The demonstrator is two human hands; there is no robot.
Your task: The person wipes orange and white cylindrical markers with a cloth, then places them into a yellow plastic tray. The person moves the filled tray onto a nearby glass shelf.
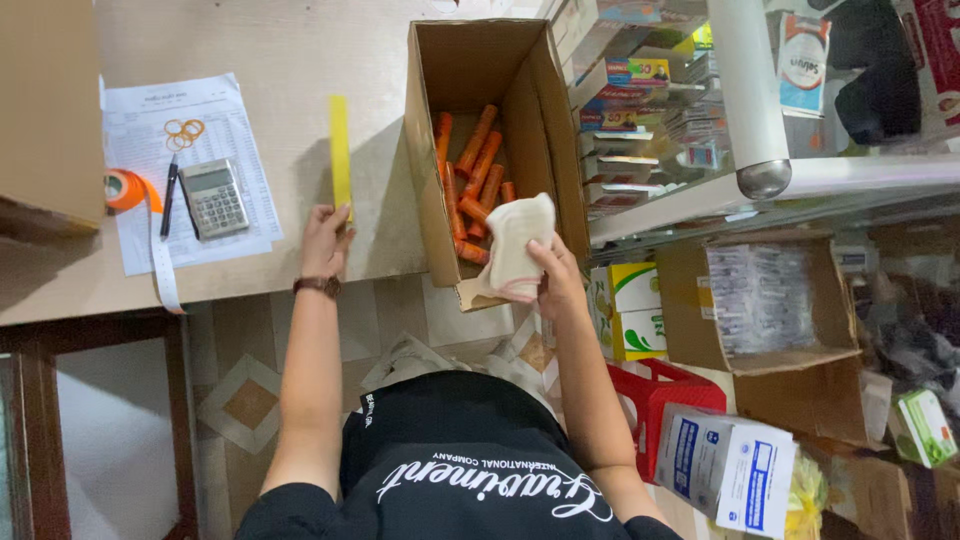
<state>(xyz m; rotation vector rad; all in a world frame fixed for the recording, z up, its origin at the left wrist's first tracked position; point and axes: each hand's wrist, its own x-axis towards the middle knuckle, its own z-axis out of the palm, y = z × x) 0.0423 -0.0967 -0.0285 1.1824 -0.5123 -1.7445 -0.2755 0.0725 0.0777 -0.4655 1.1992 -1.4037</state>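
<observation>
My right hand (556, 278) grips a white cloth-like bundle (517, 245) over the near end of an open cardboard box (428, 150) that holds several orange tubes (472, 180). My left hand (325, 238), with a dark wristband, rests on the light countertop (290, 50) and touches the near end of a yellow strip (340, 150). The box stands just right of the strip.
On the counter's left lie a printed sheet (140, 120), a calculator (213, 197), a black pen (168, 195), rubber bands (183, 132) and an orange tape roll (122, 188). A glass shelf with boxed goods (640, 100) stands at right; cartons (770, 300), a red basket (665, 395) crowd the floor.
</observation>
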